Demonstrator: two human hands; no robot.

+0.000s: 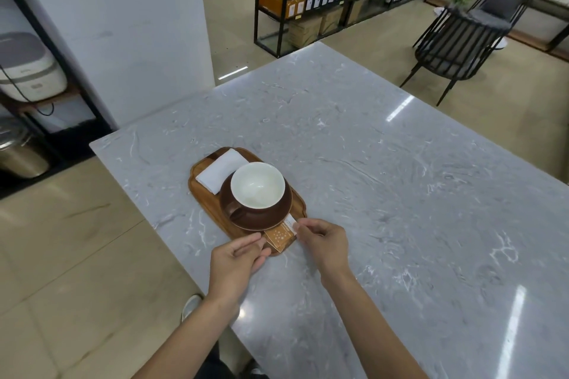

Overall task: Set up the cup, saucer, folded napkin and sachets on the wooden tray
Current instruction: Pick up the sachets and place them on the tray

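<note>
While nudging the sachets (pixel 280 236) square at the near end of the wooden tray (pixel 197 191), keep fingertips low and light, clear of the saucer (pixel 255 221). Left hand (pixel 238 258) pinching the brown sachet's near corner; right hand (pixel 323 240) pinching the white one. Brown cup (pixel 258 189), white inside, seated on saucer; folded napkin (pixel 220 170) behind.

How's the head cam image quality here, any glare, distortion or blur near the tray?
Head view: bright ceiling-light streaks glare off the marble table, all well away from the wooden tray. Wide-angle lens bows the table edges and the background shelving. Cup and napkin read sharp; print on the sachets between the left hand and right hand is too small to read.
</note>
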